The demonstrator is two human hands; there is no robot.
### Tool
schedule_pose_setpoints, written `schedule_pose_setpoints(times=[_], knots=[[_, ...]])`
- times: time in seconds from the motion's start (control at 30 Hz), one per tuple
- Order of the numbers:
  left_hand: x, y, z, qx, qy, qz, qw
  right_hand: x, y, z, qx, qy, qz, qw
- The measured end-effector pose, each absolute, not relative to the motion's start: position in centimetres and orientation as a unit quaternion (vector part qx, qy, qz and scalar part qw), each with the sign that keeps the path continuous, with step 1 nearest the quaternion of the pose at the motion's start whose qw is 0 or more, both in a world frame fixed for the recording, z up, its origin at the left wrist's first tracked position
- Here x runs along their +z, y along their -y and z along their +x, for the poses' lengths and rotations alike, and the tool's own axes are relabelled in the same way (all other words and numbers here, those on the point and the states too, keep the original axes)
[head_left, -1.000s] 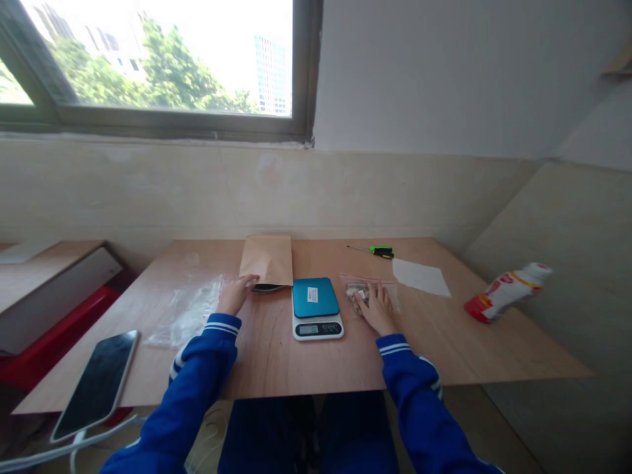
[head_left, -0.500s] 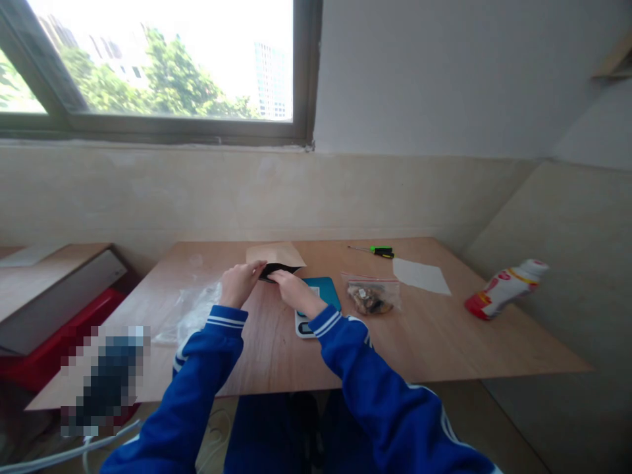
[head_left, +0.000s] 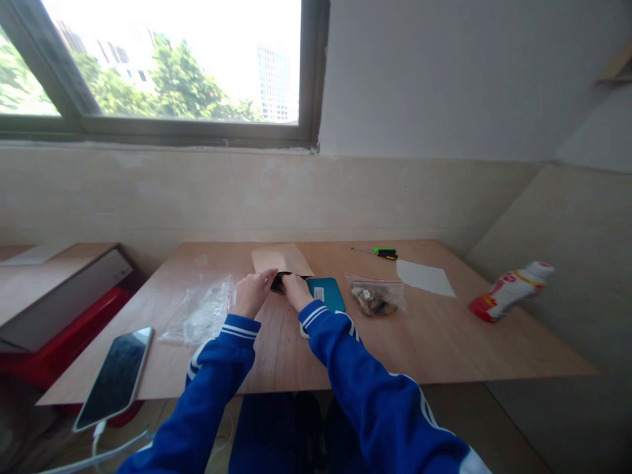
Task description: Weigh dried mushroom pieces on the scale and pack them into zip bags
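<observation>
A brown paper pouch (head_left: 281,259) lies on the wooden table (head_left: 444,336) with its dark mouth toward me. My left hand (head_left: 253,293) pinches the pouch's mouth on the left. My right hand (head_left: 296,289) has crossed over and has its fingers at the same mouth, which they hold apart. Just right of my hands sits a small scale with a teal top (head_left: 326,293), partly hidden by my right sleeve. A clear zip bag of brownish pieces (head_left: 374,297) lies right of the scale.
A clear plastic bag (head_left: 200,315) lies left of my hands. A phone on a cable (head_left: 116,376) hangs over the near left edge. A green-handled screwdriver (head_left: 379,251), a white sheet (head_left: 423,277) and a toppled red-and-white bottle (head_left: 511,291) lie to the right.
My right hand left the zip bag of brownish pieces and crossed left to the pouch's mouth. The pouch's near end lifted and opened between both hands.
</observation>
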State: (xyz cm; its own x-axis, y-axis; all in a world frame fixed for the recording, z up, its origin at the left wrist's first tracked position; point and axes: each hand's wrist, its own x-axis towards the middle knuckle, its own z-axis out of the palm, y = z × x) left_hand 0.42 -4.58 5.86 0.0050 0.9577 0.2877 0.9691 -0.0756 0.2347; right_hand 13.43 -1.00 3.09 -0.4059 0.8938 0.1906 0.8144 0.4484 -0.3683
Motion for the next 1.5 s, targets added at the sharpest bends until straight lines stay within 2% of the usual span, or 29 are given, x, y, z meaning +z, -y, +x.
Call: schedule_pose_setpoints(times=[0.23, 0.47, 0.57, 0.67, 0.77, 0.9, 1.1, 1.17, 1.33, 1.43, 1.5], knots=[[6.5, 4.4, 0.6, -0.209, 0.684, -0.699, 0.017, 4.2, 3.6, 15.6, 0.114, 0.828, -0.496, 0.237], [7.0, 4.1, 0.4, -0.21, 0.69, -0.693, -0.002, 4.6, 5.9, 19.2, 0.223, 0.772, -0.4, 0.44], [7.0, 4.1, 0.4, -0.21, 0.69, -0.692, 0.004, 3.3, 6.7, 21.8, 0.207, 0.727, -0.425, 0.498], [7.1, 4.0, 0.8, -0.209, 0.697, -0.686, 0.011, 1.0, 6.6, 24.2, 0.153, 0.686, -0.488, 0.517], [7.2, 3.9, 1.0, -0.213, 0.7, -0.681, 0.006, -1.2, 5.8, 25.9, 0.114, 0.686, -0.538, 0.476], [7.2, 3.8, 0.6, -0.215, 0.701, -0.679, 0.004, -2.4, 4.9, 26.7, 0.102, 0.744, -0.531, 0.393], [7.0, 3.9, 0.4, -0.21, 0.697, -0.686, 0.005, -0.6, 7.2, 24.9, 0.05, 0.747, -0.54, 0.385], [6.9, 4.0, 0.5, -0.21, 0.697, -0.685, 0.004, 0.1, 8.7, 23.5, 0.06, 0.799, -0.492, 0.341], [6.7, 4.1, 0.6, -0.212, 0.696, -0.686, 0.003, 0.1, 11.3, 20.1, 0.034, 0.902, -0.402, 0.156], [6.6, 4.1, 0.5, -0.216, 0.693, -0.688, 0.0, -0.2, 11.5, 18.9, 0.014, 0.906, -0.407, 0.118], [6.7, 4.2, 0.4, -0.219, 0.695, -0.684, -0.001, 0.0, 11.2, 18.7, 0.028, 0.91, -0.393, 0.129]])
